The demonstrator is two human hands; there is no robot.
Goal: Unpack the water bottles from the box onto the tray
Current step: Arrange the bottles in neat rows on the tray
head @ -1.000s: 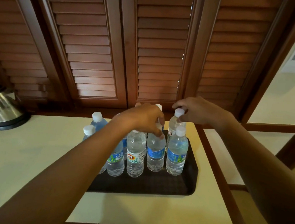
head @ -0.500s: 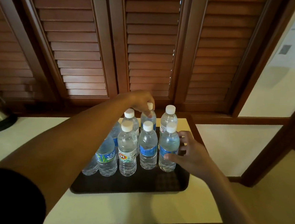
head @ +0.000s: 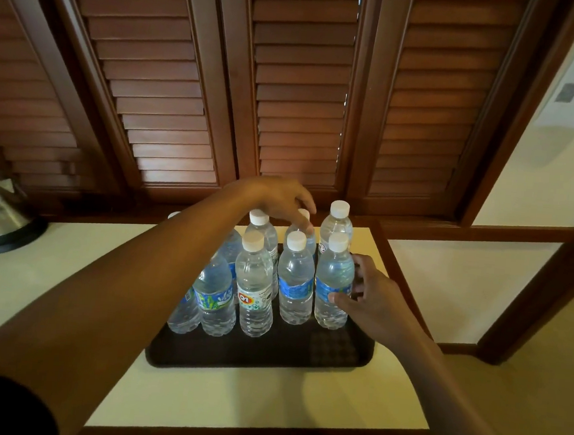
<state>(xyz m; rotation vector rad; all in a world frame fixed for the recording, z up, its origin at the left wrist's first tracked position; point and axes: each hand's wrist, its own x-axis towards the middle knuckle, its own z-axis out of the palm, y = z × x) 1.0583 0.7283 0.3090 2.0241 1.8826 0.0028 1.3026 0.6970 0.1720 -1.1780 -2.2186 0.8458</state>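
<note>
Water bottles [head: 254, 283] upright on the tray [head: 267, 356], packed together beneath and between the fingers. Left hand [head: 277, 196] pinching the cap of a back-row bottle [head: 303, 215]; right hand [head: 372, 299] wrapped round the front bottle [head: 332, 276] nearest it. Probably settling the last ones. Next: let go gently, without knocking neighbours.

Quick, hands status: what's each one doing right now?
Left hand: pinching the cap of a back-row bottle.
Right hand: gripping the front right bottle.
</note>
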